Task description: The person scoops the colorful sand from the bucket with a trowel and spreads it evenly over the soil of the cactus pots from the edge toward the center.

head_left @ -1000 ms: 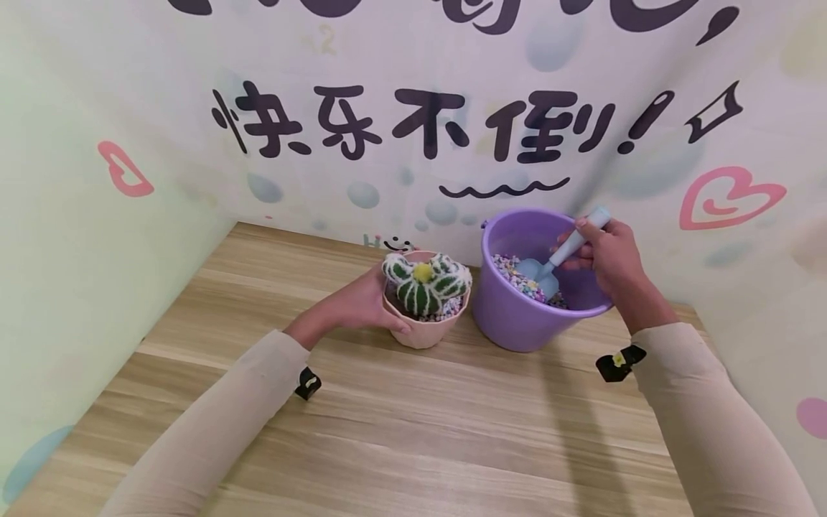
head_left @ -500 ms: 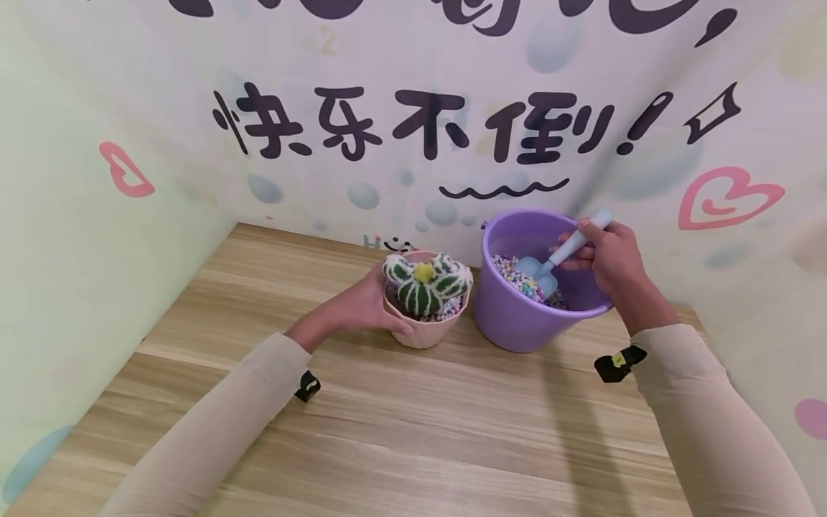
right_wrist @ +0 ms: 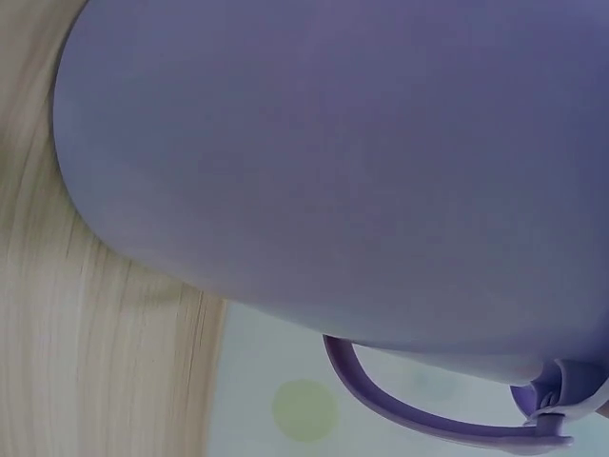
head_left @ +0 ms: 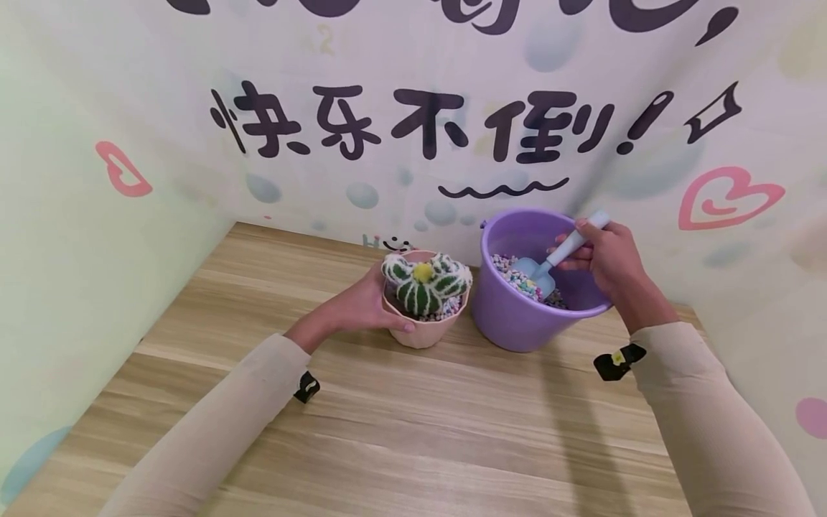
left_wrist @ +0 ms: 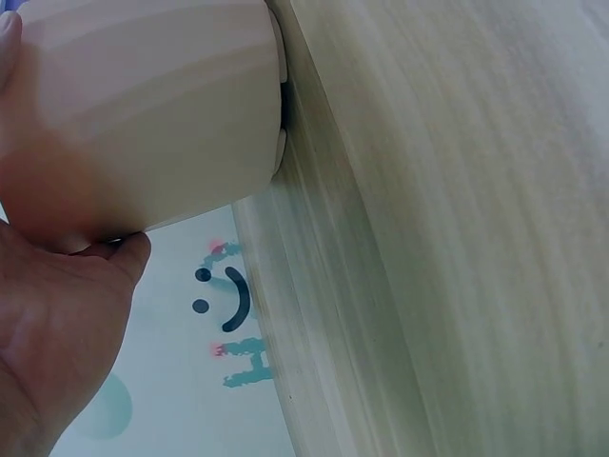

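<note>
My left hand (head_left: pixel 364 298) grips a pale pink flower pot (head_left: pixel 423 334) round its left side, the thumb across the front. In the pot stand a green and white knitted cactus (head_left: pixel 418 296) with a yellow top and some coloured pebbles. The left wrist view shows the pot (left_wrist: pixel 152 114) close up, fingers along its side. My right hand (head_left: pixel 617 258) holds a light blue toy shovel (head_left: pixel 571 246) by its handle, over the rim of a purple bucket (head_left: pixel 523 327). The shovel's blade touches multicoloured pebbles (head_left: pixel 510 269) inside the bucket.
Both containers stand on a wood-grain table (head_left: pixel 413 431) near its back edge, close beside each other. A printed cloth (head_left: pixel 336 179) hangs right behind them. In the right wrist view, the bucket's purple handle (right_wrist: pixel 409 411) hangs down along its side.
Hardly anything differs. The shovel's blade has shifted slightly among the pebbles, while the left hand stays on the pot.
</note>
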Available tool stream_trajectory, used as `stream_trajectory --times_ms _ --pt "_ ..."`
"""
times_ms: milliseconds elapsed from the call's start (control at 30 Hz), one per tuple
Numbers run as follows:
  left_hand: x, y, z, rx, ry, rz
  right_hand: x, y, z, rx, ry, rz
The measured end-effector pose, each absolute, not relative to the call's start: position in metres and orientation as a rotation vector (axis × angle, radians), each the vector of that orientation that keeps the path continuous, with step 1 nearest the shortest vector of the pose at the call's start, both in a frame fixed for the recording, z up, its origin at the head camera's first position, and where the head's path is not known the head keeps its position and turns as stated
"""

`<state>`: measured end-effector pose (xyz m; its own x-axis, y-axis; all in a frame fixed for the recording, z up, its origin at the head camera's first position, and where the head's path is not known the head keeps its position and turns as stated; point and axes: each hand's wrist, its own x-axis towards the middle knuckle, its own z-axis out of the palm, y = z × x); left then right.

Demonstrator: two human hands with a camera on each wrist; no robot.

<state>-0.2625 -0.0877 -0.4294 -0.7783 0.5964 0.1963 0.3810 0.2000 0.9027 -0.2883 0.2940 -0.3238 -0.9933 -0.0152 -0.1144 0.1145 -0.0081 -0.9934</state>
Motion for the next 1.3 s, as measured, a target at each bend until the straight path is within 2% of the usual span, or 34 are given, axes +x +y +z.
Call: stream_trajectory --times_ms 433,1300 --pt "-0.264 -0.088 -0.434 0.909 2.302 1.610 -0.287 0.294 -0.323 0.128 2.147 -2.150" --pt "-0.256 -0.084 -0.423 0.872 2.259 1.654 -0.284 0.304 -0.306 0.425 1.581 -2.588"
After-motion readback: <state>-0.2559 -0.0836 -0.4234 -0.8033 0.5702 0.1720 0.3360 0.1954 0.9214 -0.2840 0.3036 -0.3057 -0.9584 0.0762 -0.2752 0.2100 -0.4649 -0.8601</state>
